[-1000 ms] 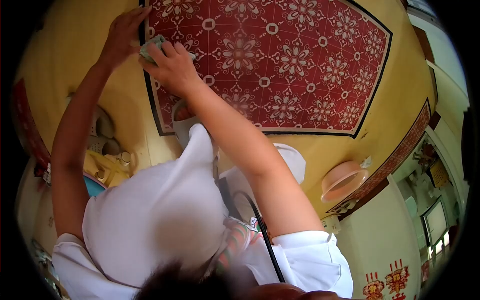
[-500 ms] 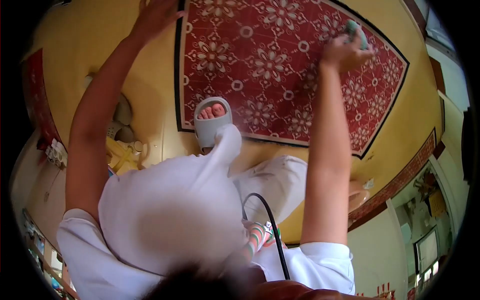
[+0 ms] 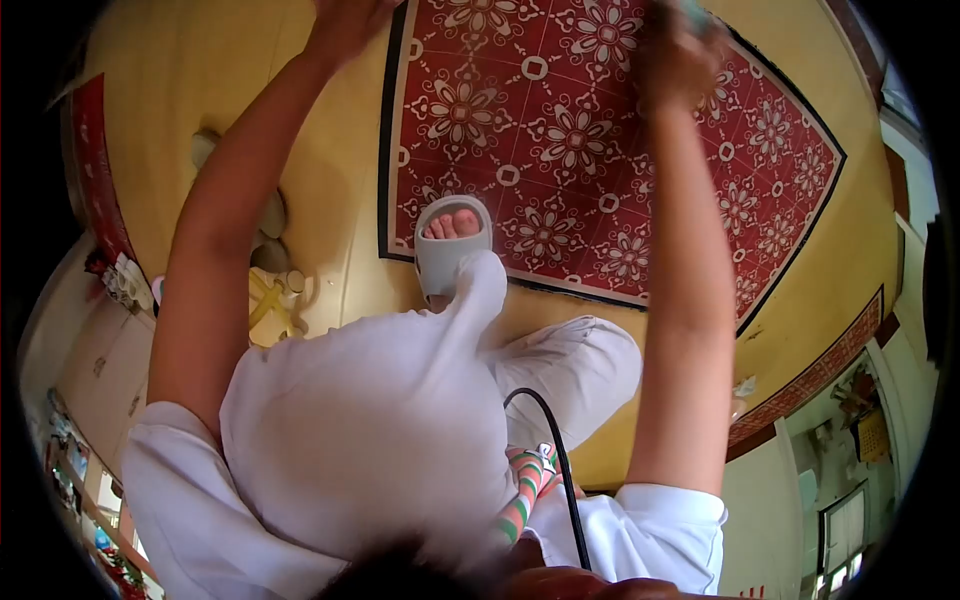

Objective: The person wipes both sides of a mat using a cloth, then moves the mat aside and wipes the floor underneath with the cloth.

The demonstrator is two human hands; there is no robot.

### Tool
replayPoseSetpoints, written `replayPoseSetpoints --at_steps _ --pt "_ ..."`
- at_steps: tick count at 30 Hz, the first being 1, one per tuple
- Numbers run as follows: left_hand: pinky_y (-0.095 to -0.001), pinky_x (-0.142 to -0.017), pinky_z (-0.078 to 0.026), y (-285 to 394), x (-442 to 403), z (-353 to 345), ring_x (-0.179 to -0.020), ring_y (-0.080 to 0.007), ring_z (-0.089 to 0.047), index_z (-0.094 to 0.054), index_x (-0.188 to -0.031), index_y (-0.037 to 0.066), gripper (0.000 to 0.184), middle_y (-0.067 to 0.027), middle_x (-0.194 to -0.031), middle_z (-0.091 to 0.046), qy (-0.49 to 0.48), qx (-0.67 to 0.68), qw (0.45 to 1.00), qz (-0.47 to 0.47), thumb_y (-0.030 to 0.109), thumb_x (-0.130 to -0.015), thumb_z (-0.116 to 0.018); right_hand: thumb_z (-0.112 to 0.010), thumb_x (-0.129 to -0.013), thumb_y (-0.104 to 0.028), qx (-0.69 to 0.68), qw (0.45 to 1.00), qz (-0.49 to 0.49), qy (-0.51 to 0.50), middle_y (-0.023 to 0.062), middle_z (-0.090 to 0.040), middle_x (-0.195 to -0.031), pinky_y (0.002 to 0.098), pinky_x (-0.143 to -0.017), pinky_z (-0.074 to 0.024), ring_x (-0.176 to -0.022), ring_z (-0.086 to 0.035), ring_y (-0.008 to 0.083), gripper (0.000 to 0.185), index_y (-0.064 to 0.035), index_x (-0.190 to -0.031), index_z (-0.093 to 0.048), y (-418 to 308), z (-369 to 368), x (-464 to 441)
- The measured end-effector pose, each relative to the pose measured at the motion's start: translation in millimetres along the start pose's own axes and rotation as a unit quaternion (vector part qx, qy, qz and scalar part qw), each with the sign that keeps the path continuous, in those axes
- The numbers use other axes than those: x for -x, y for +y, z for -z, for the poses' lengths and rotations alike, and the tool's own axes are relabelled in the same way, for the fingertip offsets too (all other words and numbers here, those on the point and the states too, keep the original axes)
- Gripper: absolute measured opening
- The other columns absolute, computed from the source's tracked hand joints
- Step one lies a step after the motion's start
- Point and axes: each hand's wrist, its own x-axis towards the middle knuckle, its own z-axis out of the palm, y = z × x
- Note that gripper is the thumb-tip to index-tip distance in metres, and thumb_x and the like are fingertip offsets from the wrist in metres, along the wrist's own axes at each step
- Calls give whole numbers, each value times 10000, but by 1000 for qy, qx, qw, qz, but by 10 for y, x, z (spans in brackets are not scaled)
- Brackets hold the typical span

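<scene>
My right hand [image 3: 682, 62] is over the far right part of a red mat [image 3: 555, 190] with white flower patterns and a black border. It is closed around a small light-green object [image 3: 692, 14], perhaps a scrubber; motion blur and the fingers hide its kind. At the top edge of the view, my left hand [image 3: 350, 25] reaches out beside the mat's left border, its fingers stretched and partly cut off by the frame. Whether it touches the mat or floor, I cannot tell. A foot in a grey slide sandal [image 3: 436, 270] rests at the mat's near left corner.
Yellowish floor [image 3: 335, 215] surrounds the mat. Left of it, partly behind my left arm, lie grey-brown shoes [image 3: 272, 215] and a yellow-strapped sandal [image 3: 270, 300]. A black cable [image 3: 560, 470] hangs across my front. A doorway [image 3: 850, 480] opens at the right.
My right hand has slid farther away across the mat, keeping the light-green object. My left hand has shifted slightly up and right. The whole view has moved, so the mat appears farther right.
</scene>
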Motion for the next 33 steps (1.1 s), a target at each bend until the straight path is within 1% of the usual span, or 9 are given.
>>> replayPoseSetpoints --at_steps 5,8,10,15,21,23,24,29,33 --pt "-603 -1206 -54 40 63 -112 -1548 -368 -105 -370 -1571 285 528 -94 -1699 -137 30 -22 999 38 432 -1064 -394 -736 -866 -358 164 941 -245 -167 119 -621 -1203 452 -714 -606 -1031 -653 368 443 -398 -1288 -608 1574 569 -43" --pt "-608 -1202 -62 14 75 -126 -1530 -378 -148 -457 -1527 265 515 -106 -1680 -194 71 -5 997 25 466 -1064 -351 -705 -887 -315 140 970 -198 -35 142 -639 -1108 434 -704 -603 -945 -674 308 370 -349 -1253 -660 1404 841 44" --pt "-602 -1201 -74 0 80 -157 -1518 -380 -176 -490 -1505 256 509 -110 -1672 -216 94 -2 995 18 466 -1058 -370 -721 -883 -307 12 995 -13 99 126 -656 -1038 412 -677 -597 -937 -671 283 319 -327 -1202 -700 845 865 126" --pt "-571 -1202 -108 -26 97 -160 -1499 -380 -221 -526 -1481 247 504 -113 -1660 -252 106 19 994 12 467 -1041 -415 -707 -757 -66 -360 922 144 21 102 -666 -1039 393 -767 -544 -924 -653 286 465 -188 -1205 -678 -1620 969 701" --pt "-546 -1190 -153 -26 112 -122 -1470 -370 -262 -560 -1453 238 473 -128 -1617 -323 120 25 992 -3 411 -1020 -484 -656 -864 -232 -247 895 369 -29 107 -595 -1215 372 -742 -555 -959 -634 245 266 -164 -1118 -696 -1970 592 761" --pt "-546 -1188 -158 -34 104 -107 -1461 -366 -268 -565 -1449 235 466 -134 -1594 -347 128 27 991 -10 385 -1011 -512 -632 -899 -190 -252 954 148 -64 118 -610 -1245 379 -634 -554 -854 -666 271 357 -191 -1256 -632 -1418 108 625" --pt "-546 -1187 -161 -18 127 -116 -1457 -363 -272 -567 -1447 233 464 -137 -1582 -359 131 29 991 -12 372 -1006 -526 -629 -924 -169 -46 965 252 50 120 -642 -1198 401 -588 -555 -824 -679 304 414 -240 -1330 -592 -989 218 319" --pt "-556 -1182 -171 -14 110 -110 -1461 -360 -264 -569 -1442 249 465 -132 -1571 -370 128 37 991 3 290 -979 -573 -689 -901 -246 -1 998 -57 27 151 -598 -1194 445 -674 -590 -912 -674 378 338 -294 -1235 -675 -63 503 -99" --pt "-558 -1186 -166 -25 66 -138 -1467 -356 -256 -553 -1452 259 464 -124 -1575 -366 126 42 991 8 289 -989 -545 -658 -901 -93 -172 976 64 113 106 -642 -1104 443 -749 -590 -1021 -653 324 325 -240 -1186 -707 -533 570 109"
